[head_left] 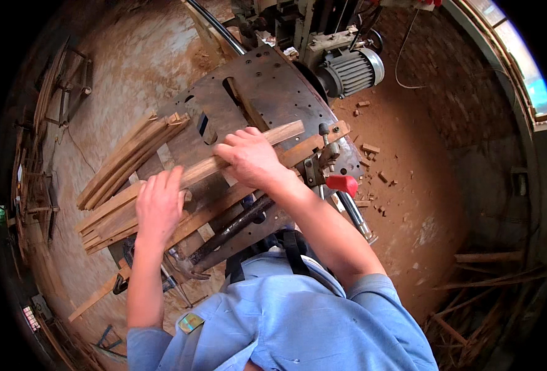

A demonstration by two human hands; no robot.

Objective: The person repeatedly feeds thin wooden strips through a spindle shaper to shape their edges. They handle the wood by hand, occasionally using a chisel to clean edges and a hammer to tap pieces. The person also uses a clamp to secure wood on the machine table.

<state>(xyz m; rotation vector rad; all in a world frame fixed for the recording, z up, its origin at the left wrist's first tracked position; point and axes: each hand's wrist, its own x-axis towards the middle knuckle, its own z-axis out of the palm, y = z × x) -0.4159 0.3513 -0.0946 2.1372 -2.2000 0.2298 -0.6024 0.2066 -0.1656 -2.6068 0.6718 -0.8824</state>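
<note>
A long wooden strip (200,172) lies slantwise over the steel machine table (279,80), its far right end reaching toward a wooden fence (304,149). My right hand (252,157) is wrapped over the strip near its middle, fingers curled across the top. Farther left, my left hand (160,204) grips the same strip, resting by a pile of cut strips (110,226). Both palms face down, so the thumbs are partly hidden. Beside the fence stands a clamp with a red handle (343,183), close to my right forearm.
Another stack of strips (125,161) overhangs the table's left edge. A hammer (187,266) lies at the near edge, by a dark metal bar (230,229). Beyond the table sits an electric motor (354,71). Wood offcuts (370,148) litter the floor at the right.
</note>
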